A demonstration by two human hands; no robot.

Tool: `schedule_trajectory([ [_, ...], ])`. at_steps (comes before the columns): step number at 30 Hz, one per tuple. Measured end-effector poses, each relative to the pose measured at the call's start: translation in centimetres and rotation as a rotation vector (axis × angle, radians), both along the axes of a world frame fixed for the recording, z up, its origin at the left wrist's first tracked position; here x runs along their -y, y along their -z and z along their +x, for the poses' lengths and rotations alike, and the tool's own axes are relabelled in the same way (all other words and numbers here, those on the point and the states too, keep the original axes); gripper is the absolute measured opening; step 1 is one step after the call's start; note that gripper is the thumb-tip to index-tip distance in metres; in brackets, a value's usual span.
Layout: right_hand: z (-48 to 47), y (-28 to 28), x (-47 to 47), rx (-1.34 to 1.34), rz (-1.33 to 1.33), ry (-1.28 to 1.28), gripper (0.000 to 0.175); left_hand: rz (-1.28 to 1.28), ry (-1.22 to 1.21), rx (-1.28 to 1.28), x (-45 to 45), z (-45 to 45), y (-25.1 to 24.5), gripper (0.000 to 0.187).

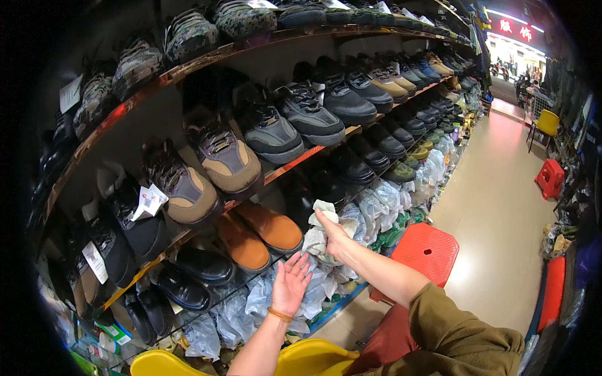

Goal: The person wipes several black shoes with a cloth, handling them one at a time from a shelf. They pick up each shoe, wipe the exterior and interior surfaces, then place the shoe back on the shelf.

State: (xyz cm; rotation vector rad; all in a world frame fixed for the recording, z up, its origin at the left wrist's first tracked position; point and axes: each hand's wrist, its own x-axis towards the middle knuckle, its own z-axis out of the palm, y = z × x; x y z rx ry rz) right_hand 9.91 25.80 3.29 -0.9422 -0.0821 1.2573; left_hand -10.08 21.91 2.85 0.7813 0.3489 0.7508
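Note:
My right hand [335, 233] grips a crumpled whitish cloth [316, 240] in front of the lower shoe shelf. Part of the cloth sticks up past my thumb, and the rest hangs below my fingers. My left hand [290, 285] is held palm up with its fingers apart and nothing in it; an orange-brown bangle [281, 315] circles that wrist. Just beyond my left fingertips stands a pair of orange-brown slip-on shoes [277, 226]. Black leather shoes [188, 286] sit on the same shelf to the left. Behind the cloth, more black shoes are partly in shadow.
Shelves of shoes [282, 113] run along the left wall. Bagged goods [263, 301] in clear plastic fill the space beneath. A red plastic stool [425, 254] stands right of the shelf, and a yellow chair [310, 357] is below me. The tiled aisle [498, 188] leads to a lit doorway.

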Motion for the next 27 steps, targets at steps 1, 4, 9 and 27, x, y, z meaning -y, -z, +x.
schedule_trajectory([
  [1,-0.6,0.0,-0.4,0.046,-0.003,0.074,0.054,0.025,-0.001,-0.028,0.2,0.1,-0.2,0.057],
  [4,-1.1,0.2,-1.1,0.147,-0.015,0.294,0.036,0.134,0.002,-0.094,0.9,0.5,-0.7,0.057],
  [9,0.6,0.0,0.7,0.091,0.101,0.329,0.039,0.211,-0.05,-0.209,1.3,0.7,-1.2,0.056],
  [27,-1.8,1.1,19.2,-0.275,0.133,0.209,0.032,-0.378,0.028,0.065,0.0,11.7,-0.1,0.075],
])
